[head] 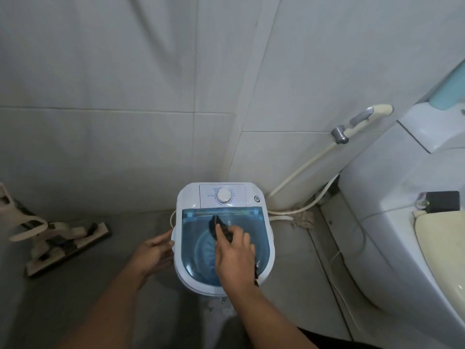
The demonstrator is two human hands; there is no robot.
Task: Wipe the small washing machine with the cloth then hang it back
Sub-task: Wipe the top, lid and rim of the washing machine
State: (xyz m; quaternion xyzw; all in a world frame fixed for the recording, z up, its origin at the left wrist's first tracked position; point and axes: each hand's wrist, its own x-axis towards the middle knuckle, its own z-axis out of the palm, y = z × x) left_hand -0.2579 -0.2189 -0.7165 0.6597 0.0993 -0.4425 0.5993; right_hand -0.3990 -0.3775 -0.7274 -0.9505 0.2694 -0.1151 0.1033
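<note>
Grey tiled walls (125,84) meet in a corner above a grey floor (141,311), seen from overhead. At the right edge a white toilet (392,248) is cut off by the frame, a black object on its tank too blurred to name. A cream bidet sprayer (364,119) hangs on the wall beside it, its hose trailing down to the floor. At the left, a flat mop head (68,248) lies on the floor, its handle running out of view.

Set in the corner, the small washing machine (221,235) stands on the floor, white with a translucent blue lid (196,248) and a round dial (223,195) on its panel; the print around the dial is unreadable.

Both forearms reach in from the bottom edge. The left hand (153,250) is spread, fingers loosely extended, palm touching the machine's left side. The right hand (235,253) lies palm-down over the lid with its fingers closed on a dark cloth (219,227), pressing it to the blue surface. Most of the cloth is hidden beneath the hand; one end shows beyond the fingertips and another dark strip appears at the wrist near the lid's right rim.
</note>
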